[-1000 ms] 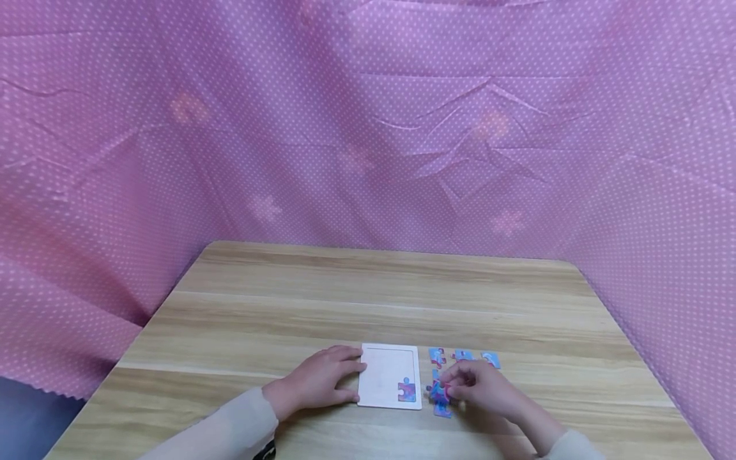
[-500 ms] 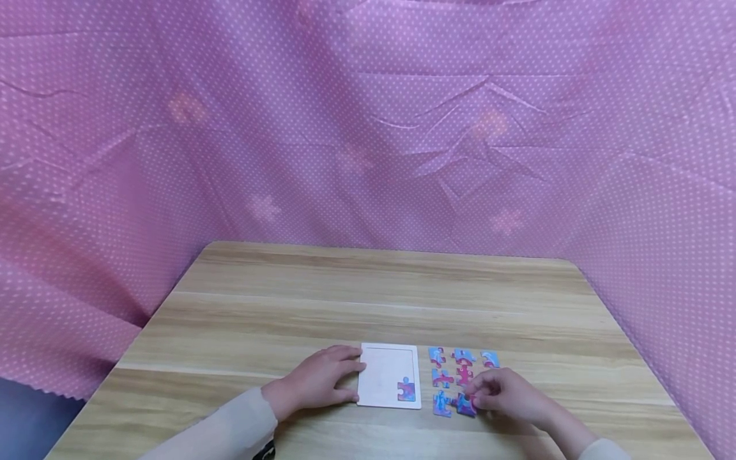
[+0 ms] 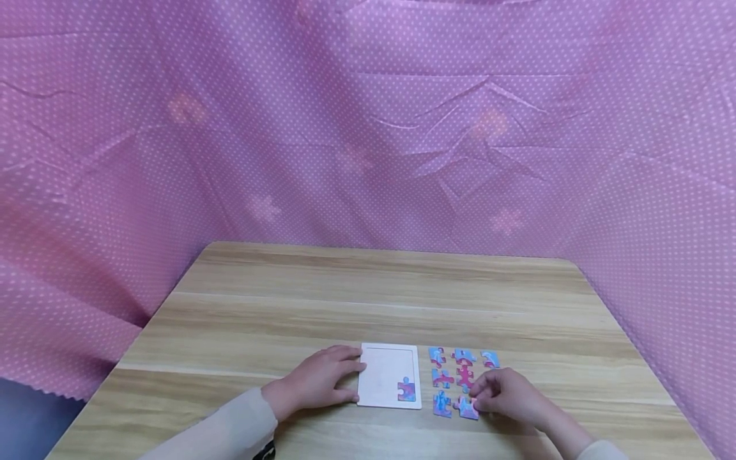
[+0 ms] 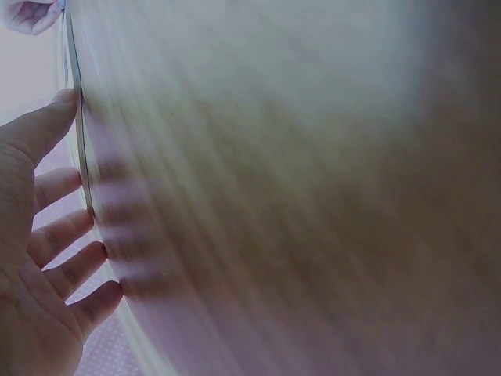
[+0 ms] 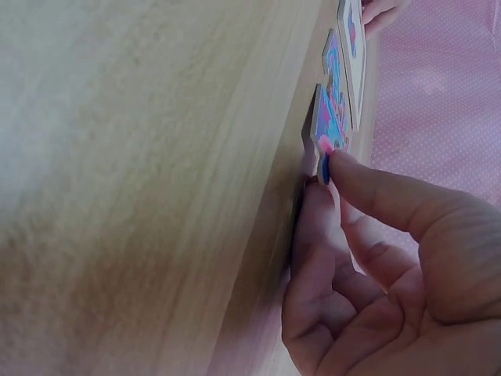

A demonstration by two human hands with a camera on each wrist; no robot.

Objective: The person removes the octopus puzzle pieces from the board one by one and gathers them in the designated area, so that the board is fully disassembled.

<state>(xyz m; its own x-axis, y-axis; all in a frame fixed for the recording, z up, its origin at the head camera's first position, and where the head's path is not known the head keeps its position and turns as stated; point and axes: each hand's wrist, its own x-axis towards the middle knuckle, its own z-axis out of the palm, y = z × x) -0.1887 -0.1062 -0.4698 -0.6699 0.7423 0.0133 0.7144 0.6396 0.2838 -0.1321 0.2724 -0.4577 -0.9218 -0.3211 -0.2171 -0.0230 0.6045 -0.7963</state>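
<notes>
A white puzzle tray point(image 3: 379, 377) lies flat on the wooden table, with one jigsaw piece point(image 3: 407, 391) in its lower right corner. My left hand point(image 3: 317, 378) rests at the tray's left edge, its fingers extended and spread with the tips touching the rim. My right hand point(image 3: 506, 397) pinches a blue, purple and pink jigsaw piece point(image 5: 329, 125) between thumb and fingers. In the right wrist view that piece is tilted, one side raised off the table. Left of it lies a blue jigsaw piece point(image 3: 442, 404); above is a red jigsaw piece point(image 3: 464, 375).
More loose jigsaw pieces lie right of the tray, including a blue and red piece point(image 3: 436, 356), another piece point(image 3: 463, 356) and a corner piece point(image 3: 490, 359). The wooden table point(image 3: 368, 294) reaches back to a pink dotted cloth point(image 3: 368, 160).
My right hand has moved right from above the left column of pieces to the bottom row, with a jigsaw piece in its fingers. The left hand and tray stay put.
</notes>
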